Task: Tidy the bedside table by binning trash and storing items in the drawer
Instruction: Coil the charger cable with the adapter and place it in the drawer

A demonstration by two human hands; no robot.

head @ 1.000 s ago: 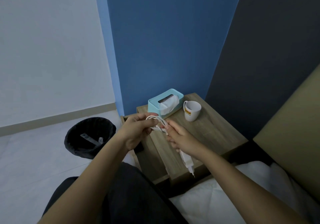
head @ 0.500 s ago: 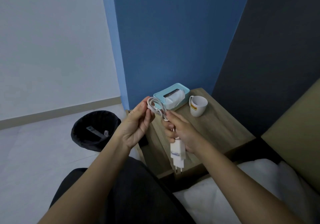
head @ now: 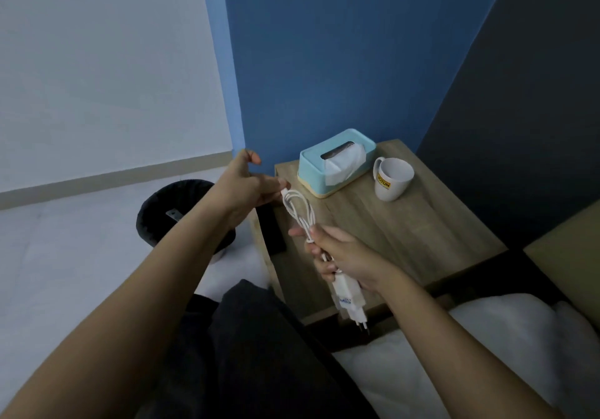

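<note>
My right hand (head: 350, 256) grips a white charger: its cable (head: 300, 211) is looped above my fist and the plug adapter (head: 349, 300) hangs below it, prongs down. It hovers over the front left part of the wooden bedside table (head: 406, 233). My left hand (head: 246, 185) is spread, thumb raised, with its fingertips touching the top of the cable loop. A black bin (head: 162, 214) stands on the floor left of the table, partly hidden by my left forearm.
A light-blue tissue box (head: 311, 165) and a white mug (head: 393, 178) stand at the back of the table. A dark opening (head: 272, 230) shows on the table's left side. White bedding (head: 487, 353) lies at the lower right, blue wall behind.
My left hand has opened and drawn back to the left, off the cable loop it was pinching. My right hand keeps the charger, now lower with the loop standing free.
</note>
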